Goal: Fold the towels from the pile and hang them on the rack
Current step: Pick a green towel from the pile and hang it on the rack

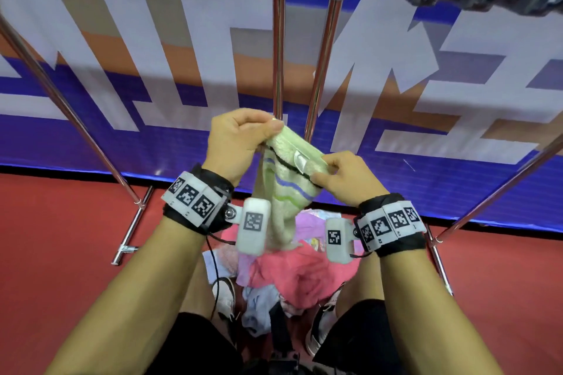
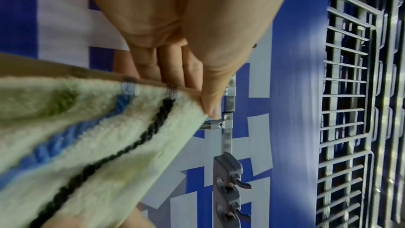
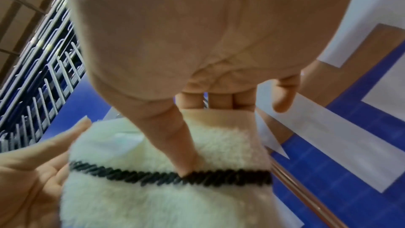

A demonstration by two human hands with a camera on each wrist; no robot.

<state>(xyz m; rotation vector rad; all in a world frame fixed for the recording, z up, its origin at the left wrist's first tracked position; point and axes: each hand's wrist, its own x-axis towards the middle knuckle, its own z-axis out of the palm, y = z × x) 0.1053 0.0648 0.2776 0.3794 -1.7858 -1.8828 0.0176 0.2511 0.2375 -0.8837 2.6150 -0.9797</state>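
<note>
At the far left of the head view, a slanted chrome leg of the rack (image 1: 70,109) runs down to the red floor (image 1: 61,237), ending in a short foot bar. Your left hand (image 1: 236,143) is raised in front of you, its thumb and curled fingers pinching the upper corner of a pale green towel (image 1: 286,189). In the left wrist view the thumb (image 2: 210,103) presses the towel's hem against the fingers, right where a black stripe meets the edge. The towel hangs bunched between your hands, with black, blue and green wavy stripes and a small white label (image 1: 300,160) near its top edge; its lower end drops towards the pile (image 1: 304,277) of pink, lilac and light blue towels lying on the floor between your feet. Behind the towel, two chrome uprights of the rack rise to grey clip bars along the top of the view, in front of a blue, white and orange banner (image 1: 426,100). Your right hand (image 1: 347,179) grips the towel's other top corner a little lower than the left; the right wrist view shows its thumb (image 3: 175,145) lying on the fluffy face down to the black stripe, with the fingers curled behind the hem. Both hands are close together and closed on the cloth. Further right, another slanted rack leg crosses down to the floor.
</note>
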